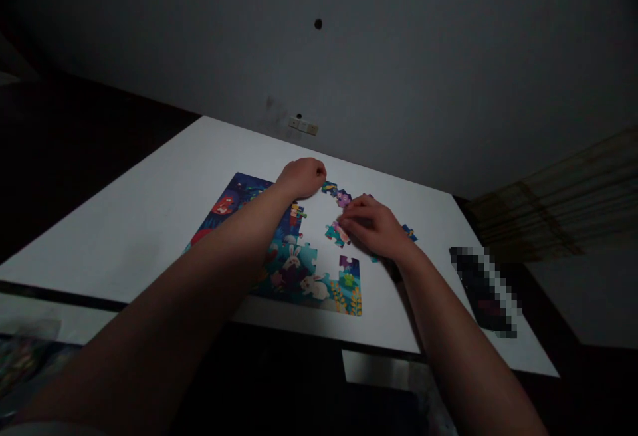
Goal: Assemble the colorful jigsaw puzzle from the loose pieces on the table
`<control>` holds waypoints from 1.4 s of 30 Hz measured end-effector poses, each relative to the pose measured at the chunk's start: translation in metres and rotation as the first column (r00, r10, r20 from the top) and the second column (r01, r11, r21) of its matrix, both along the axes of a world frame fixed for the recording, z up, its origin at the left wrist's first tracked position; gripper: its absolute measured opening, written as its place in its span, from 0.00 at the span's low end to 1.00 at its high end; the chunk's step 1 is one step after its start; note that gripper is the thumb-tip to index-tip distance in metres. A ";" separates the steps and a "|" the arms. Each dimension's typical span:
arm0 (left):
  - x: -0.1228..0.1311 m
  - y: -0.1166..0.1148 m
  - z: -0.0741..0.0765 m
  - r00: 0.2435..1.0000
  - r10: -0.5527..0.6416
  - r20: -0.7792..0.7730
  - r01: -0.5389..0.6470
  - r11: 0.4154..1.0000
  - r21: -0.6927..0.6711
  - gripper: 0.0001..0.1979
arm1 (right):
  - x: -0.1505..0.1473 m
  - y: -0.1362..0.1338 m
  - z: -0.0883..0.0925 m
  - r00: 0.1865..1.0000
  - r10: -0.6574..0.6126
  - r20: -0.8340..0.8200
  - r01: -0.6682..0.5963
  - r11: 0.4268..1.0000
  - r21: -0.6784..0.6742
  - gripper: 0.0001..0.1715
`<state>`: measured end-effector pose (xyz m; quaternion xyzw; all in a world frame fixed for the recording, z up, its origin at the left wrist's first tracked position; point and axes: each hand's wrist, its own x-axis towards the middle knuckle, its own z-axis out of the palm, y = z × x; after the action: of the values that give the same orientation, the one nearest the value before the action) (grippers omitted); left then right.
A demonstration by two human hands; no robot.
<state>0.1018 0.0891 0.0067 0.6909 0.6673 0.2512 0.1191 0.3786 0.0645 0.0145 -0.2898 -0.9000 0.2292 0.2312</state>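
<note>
A partly assembled jigsaw puzzle (292,283) with rabbits and plants lies on the white table, with a gap at its upper right. My left hand (303,177) is over the puzzle's top edge, its fingers curled beside a blue and yellow piece (329,188); what they hold, if anything, is hidden. My right hand (373,223) has thumb and fingers drawn together right of the gap, close to a purple piece (343,199) and a teal and pink piece (337,234). Whether it grips a piece is too dark to tell.
More loose pieces lie behind and beyond my right hand, one blue piece (409,232) at its right. A dark pixelated object (483,293) rests near the right edge of the table (149,203). A wall with a socket (304,125) stands behind.
</note>
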 end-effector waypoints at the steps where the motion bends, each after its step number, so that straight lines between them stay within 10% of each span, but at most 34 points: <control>1: 0.000 0.000 0.000 1.000 0.000 0.000 0.000 1.000 -0.001 0.15 | 0.000 0.005 -0.003 0.997 -0.074 -0.018 0.075 0.997 0.032 0.14; 4: -0.001 0.001 -0.001 1.000 -0.003 -0.001 0.003 1.000 -0.004 0.16 | -0.003 0.018 -0.013 0.965 -0.262 -0.021 0.263 0.956 0.132 0.23; 12: -0.001 0.000 0.000 1.000 0.003 -0.027 -0.004 1.000 -0.010 0.17 | -0.014 0.023 -0.022 0.958 -0.273 0.092 0.245 0.941 0.234 0.28; 21: 0.000 0.000 0.004 1.000 0.000 -0.002 0.000 1.000 -0.019 0.16 | -0.003 0.005 0.010 0.951 -0.199 -0.237 0.120 0.944 -0.309 0.22; 27: -0.001 0.001 0.001 1.000 0.005 0.014 -0.005 1.000 -0.012 0.16 | 0.002 -0.016 0.019 0.993 0.108 -0.050 -0.115 0.761 -0.639 0.20; 42: -0.001 0.003 0.001 1.000 -0.008 0.001 0.008 1.000 -0.016 0.16 | -0.006 -0.024 0.012 0.994 0.113 -0.011 -0.099 0.820 -0.564 0.11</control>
<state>0.1007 0.0921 0.0080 0.6924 0.6665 0.2459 0.1259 0.3725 0.0404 0.0261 -0.2972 -0.8097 0.4935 0.1118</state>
